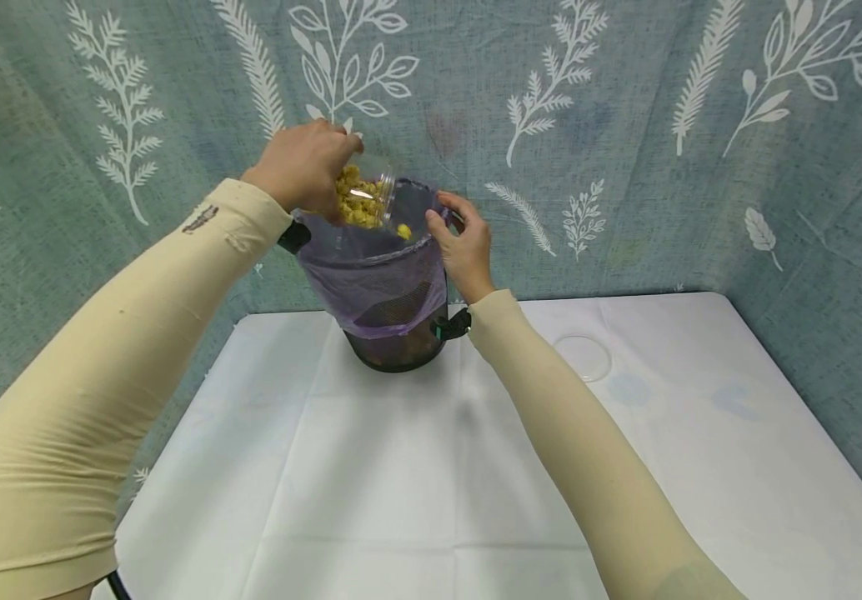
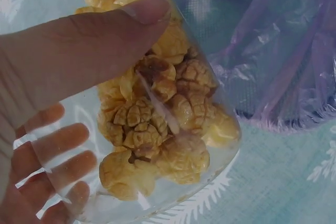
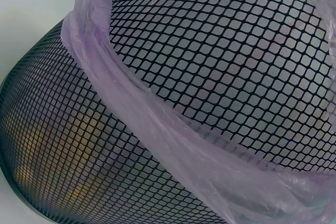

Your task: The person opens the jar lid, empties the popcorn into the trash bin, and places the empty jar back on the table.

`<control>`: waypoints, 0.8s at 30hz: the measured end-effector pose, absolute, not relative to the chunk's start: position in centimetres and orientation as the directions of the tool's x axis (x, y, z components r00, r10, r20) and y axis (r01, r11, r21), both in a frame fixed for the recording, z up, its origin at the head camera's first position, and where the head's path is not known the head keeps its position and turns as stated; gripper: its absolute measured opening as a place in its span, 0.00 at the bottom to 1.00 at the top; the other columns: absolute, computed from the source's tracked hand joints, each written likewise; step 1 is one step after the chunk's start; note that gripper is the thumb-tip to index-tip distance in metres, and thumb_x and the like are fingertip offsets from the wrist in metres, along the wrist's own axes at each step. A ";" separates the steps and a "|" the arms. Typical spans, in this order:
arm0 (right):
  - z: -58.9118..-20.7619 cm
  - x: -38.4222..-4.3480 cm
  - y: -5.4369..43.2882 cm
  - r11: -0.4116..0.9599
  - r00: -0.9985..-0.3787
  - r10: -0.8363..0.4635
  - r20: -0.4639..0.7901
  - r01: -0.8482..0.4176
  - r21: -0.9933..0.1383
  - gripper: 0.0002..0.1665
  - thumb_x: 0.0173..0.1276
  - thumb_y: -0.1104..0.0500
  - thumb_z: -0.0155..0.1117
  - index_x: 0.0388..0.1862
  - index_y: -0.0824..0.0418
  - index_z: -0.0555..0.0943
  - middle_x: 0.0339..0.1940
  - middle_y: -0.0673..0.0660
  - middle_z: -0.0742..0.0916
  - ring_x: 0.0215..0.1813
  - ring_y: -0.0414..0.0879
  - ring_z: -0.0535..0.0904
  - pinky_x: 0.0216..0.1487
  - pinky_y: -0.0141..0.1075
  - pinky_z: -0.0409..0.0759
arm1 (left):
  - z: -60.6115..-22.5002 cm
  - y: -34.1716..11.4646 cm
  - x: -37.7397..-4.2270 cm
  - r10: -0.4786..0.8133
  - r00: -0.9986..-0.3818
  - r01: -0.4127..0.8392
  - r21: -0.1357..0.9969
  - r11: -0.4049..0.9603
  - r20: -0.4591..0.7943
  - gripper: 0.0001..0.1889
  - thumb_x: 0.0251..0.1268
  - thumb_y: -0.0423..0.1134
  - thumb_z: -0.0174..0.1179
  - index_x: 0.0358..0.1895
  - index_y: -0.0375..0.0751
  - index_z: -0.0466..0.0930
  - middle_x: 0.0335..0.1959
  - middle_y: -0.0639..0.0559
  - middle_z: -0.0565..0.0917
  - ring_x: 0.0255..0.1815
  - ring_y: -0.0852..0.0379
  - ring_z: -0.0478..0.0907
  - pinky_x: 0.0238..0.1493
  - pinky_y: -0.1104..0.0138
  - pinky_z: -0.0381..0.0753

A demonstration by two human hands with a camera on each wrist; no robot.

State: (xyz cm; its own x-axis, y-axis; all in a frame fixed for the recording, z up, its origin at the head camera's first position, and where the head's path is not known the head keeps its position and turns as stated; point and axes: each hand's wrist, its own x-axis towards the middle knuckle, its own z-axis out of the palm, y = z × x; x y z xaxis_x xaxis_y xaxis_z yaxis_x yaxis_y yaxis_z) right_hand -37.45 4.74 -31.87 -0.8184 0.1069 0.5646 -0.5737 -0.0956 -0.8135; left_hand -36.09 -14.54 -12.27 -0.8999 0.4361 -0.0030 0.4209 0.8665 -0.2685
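Tipped sideways over a black mesh trash bin [image 1: 401,354], a clear plastic jar [image 2: 223,145] of yellow caramel popcorn [image 1: 358,196] is gripped by my left hand [image 1: 307,169]. In the left wrist view the thumb lies across one side of the jar and the fingers show through the far side. One popcorn piece [image 1: 404,232] is out of the jar's mouth, above the bin's opening. My right hand [image 1: 464,246] pinches the bin's rim at its right side. A purple plastic bag [image 1: 378,287] lines the bin and folds over its rim. Yellowish pieces show blurred through the mesh [image 3: 79,140].
The bin stands tilted at the back of a white-covered table [image 1: 371,483]. A thin clear ring [image 1: 583,358] lies on the cloth right of the bin. Close behind hangs a green curtain [image 1: 446,75] with white leaf prints, which also runs along both sides.
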 end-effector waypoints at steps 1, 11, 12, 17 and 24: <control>-31.9 -37.5 4.8 -0.096 -0.817 0.107 0.567 -0.576 -0.812 0.24 0.79 0.63 0.64 0.69 0.73 0.77 0.70 0.63 0.80 0.73 0.50 0.74 0.73 0.33 0.70 | -12.3 -14.5 -36.1 0.438 -0.899 0.423 -0.270 0.865 -0.005 0.56 0.39 0.44 0.88 0.74 0.32 0.67 0.68 0.30 0.74 0.68 0.28 0.68 0.59 0.31 0.75; -31.8 -37.5 4.9 -0.107 -0.820 0.109 0.562 -0.571 -0.814 0.25 0.78 0.64 0.65 0.69 0.73 0.76 0.71 0.65 0.79 0.73 0.53 0.74 0.74 0.34 0.70 | -12.4 -14.1 -36.1 0.452 -0.892 0.434 -0.269 0.860 0.006 0.53 0.39 0.43 0.87 0.73 0.32 0.70 0.65 0.30 0.77 0.64 0.29 0.73 0.57 0.33 0.78; -31.7 -37.5 4.9 -0.106 -0.819 0.108 0.564 -0.574 -0.812 0.25 0.78 0.64 0.65 0.69 0.73 0.77 0.71 0.65 0.79 0.73 0.53 0.74 0.74 0.34 0.70 | -12.4 -14.0 -36.1 0.453 -0.891 0.435 -0.268 0.860 0.008 0.53 0.39 0.43 0.87 0.73 0.32 0.70 0.65 0.30 0.78 0.63 0.29 0.74 0.56 0.34 0.78; -31.7 -37.5 4.9 -0.102 -0.820 0.111 0.561 -0.571 -0.814 0.24 0.79 0.63 0.65 0.69 0.73 0.77 0.70 0.64 0.80 0.73 0.50 0.75 0.73 0.33 0.70 | -12.4 -13.7 -36.0 0.455 -0.890 0.436 -0.268 0.859 0.012 0.52 0.39 0.43 0.87 0.72 0.33 0.72 0.64 0.31 0.80 0.60 0.30 0.77 0.52 0.36 0.81; -31.8 -37.5 4.8 -0.080 -0.818 0.113 0.564 -0.573 -0.816 0.24 0.79 0.63 0.65 0.69 0.73 0.77 0.70 0.63 0.80 0.72 0.48 0.75 0.74 0.35 0.71 | -12.4 -13.5 -35.9 0.449 -0.893 0.437 -0.266 0.859 -0.018 0.49 0.42 0.42 0.86 0.72 0.34 0.73 0.62 0.29 0.80 0.57 0.29 0.79 0.49 0.36 0.82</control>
